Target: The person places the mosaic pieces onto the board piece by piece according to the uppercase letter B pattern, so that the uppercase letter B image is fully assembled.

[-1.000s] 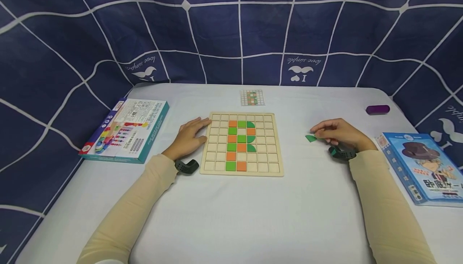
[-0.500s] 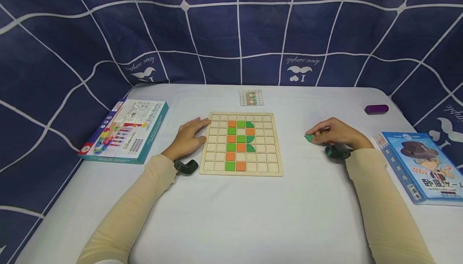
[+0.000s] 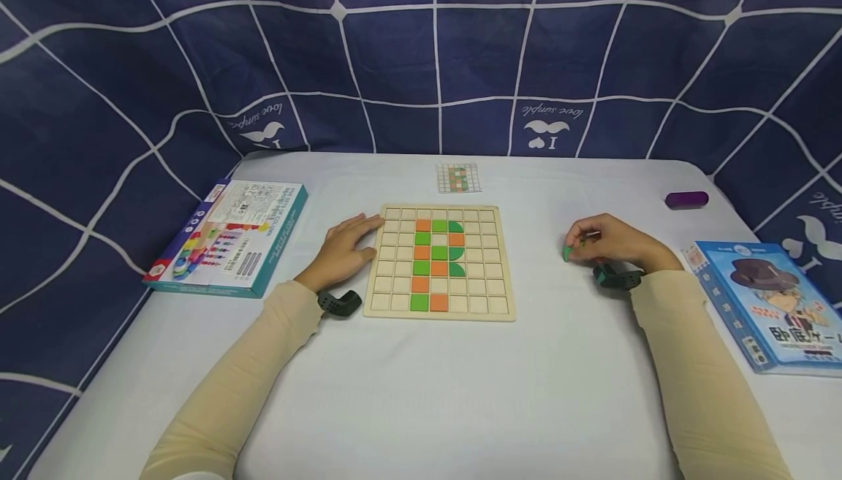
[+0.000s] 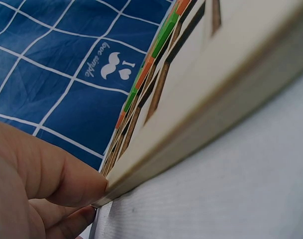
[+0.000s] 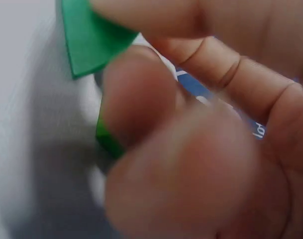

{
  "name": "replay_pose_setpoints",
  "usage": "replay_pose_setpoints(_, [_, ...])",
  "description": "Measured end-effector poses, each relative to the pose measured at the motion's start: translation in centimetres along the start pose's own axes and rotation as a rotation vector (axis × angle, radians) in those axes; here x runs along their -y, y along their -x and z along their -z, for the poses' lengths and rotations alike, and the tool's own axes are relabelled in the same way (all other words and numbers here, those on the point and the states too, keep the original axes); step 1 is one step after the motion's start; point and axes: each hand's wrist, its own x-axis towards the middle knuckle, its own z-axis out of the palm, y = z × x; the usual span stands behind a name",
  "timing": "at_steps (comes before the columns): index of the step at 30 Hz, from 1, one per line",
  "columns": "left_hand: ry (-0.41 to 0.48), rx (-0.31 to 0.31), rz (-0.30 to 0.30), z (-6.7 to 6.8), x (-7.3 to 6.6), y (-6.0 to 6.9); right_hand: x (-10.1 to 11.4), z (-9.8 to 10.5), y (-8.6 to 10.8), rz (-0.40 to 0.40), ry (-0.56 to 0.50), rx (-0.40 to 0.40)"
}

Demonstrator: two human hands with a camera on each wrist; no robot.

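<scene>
My left hand (image 3: pixel 338 250) rests beside the wooden grid board (image 3: pixel 480 307), fingertips touching its left rim; the left wrist view shows the fingers against the board's edge (image 4: pixel 141 172). Green and orange squares fill two columns of cells and part of a third, with several dark green quarter-circle pieces (image 3: pixel 457 269) in that third column. To the right of the board, my right hand (image 3: pixel 608 241) pinches a dark green quarter-circle piece (image 5: pixel 91 47) just over the table. A brighter green piece (image 5: pixel 107 143) shows partly behind the fingers; its full shape is hidden.
A small pattern card (image 3: pixel 458 178) lies behind the board. On the left lies a boxed toy (image 3: pixel 243 239); at the right are a blue game box (image 3: pixel 763 305) and a purple case (image 3: pixel 687 200). A dark blue checked cloth (image 3: pixel 395 49) hangs behind the white table.
The right hand's fingers have closed around the green quarter-circle piece, which has tilted from lying flat to standing on edge. The left hand and the board stay in place.
</scene>
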Motion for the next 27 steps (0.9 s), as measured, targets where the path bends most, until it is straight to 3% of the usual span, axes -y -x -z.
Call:
replay_pose_setpoints(14, [-0.001,0.001,0.001,0.1,-0.1,0.1,1.8,-1.0,-0.6,0.025,-0.132,-0.014])
replay_pose_setpoints(27, [0.004,0.000,0.000,0.0,-0.1,0.1,3.8,-3.3,-2.1,0.050,-0.260,0.038])
